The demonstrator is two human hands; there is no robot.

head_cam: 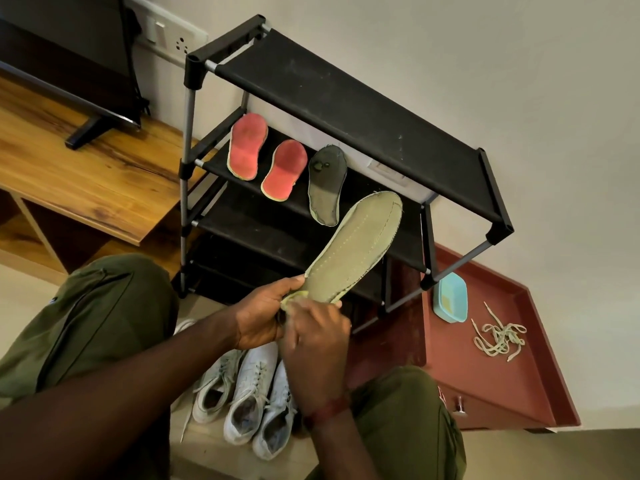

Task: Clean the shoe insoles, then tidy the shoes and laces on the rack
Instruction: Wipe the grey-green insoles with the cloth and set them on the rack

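Seated before the rack (pixel 346 109), I hold the green insole (pixel 356 244) up between my knees, by my judgement partway through cleaning it. My left hand (pixel 263 317) grips its heel end, thumb along the edge. My right hand (pixel 311 344) lies over the same end with fingers bent; I cannot tell whether it pinches the insole, a cloth or nothing.

The insole hangs in the air in front of the rack's lower shelves, resting on nothing. Its long axis runs from the heel at my hands, low and left, up to the toe at the right, which points toward the second shelf. The stitched face is turned to me.

To do this step well, I judge, the left hand should hold the heel firm while the right works along the length toward the toe, so the thin far end does not fold.

Two red insoles (pixel 247 147) and a dark insole (pixel 327 183) lean on the second shelf. Shoes (pixel 249 386) sit on the floor below my wrists, and laces (pixel 498 337) lie on a red tray (pixel 450 368).
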